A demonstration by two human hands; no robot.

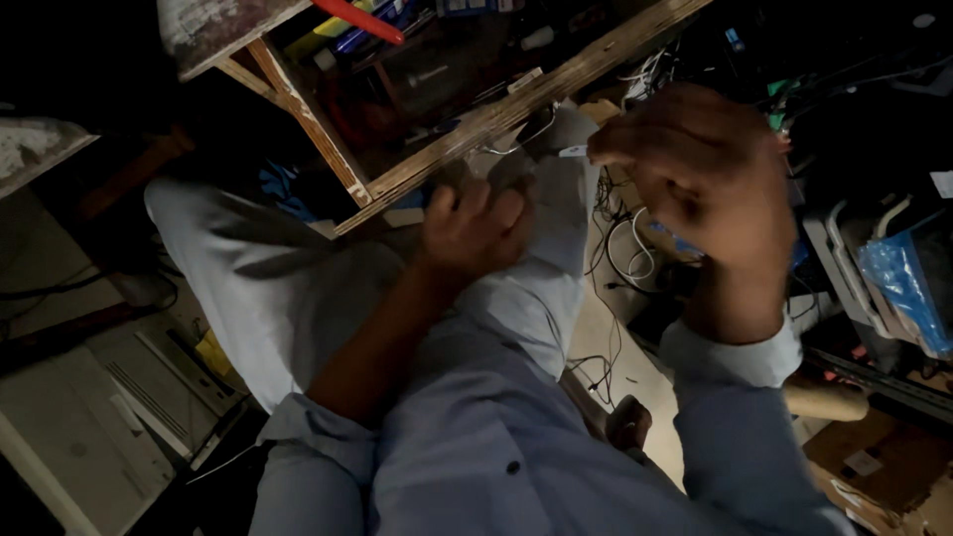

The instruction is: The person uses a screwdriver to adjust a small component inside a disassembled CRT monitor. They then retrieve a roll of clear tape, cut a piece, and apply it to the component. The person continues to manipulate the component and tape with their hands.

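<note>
1. Hands first: the person's left hand (475,230) sits curled into a loose fist over the raised knee, knuckles up, pressed against the pale trouser leg (298,288)
2. Its fingers (467,203) are bent shut; something small and pale shows just past the knuckles, but the dim light hides whether the fingers hold it, so I cannot tell
3. The right hand (710,184) hangs higher and closer to the camera, blurred, fingers folded down toward the palm; nothing shows plainly between them, and whether it grips anything I cannot tell
4. A small white piece (573,151) lies just beside the right hand's bent fingertips (608,149), at their left edge, touching or nearly so; blur keeps that unclear
5. The two hands stand near each other but apart, with the light shirt cloth (541,288) showing between and below them
6. Above the left hand runs the slanted edge of a wooden shelf (516,104), its compartments crowded with tools, a red handle (359,20) among them
7. White cables (630,248) lie tangled on the floor between the knee and the right forearm
8. A blue plastic bag (898,283) sits well off to the right
</note>
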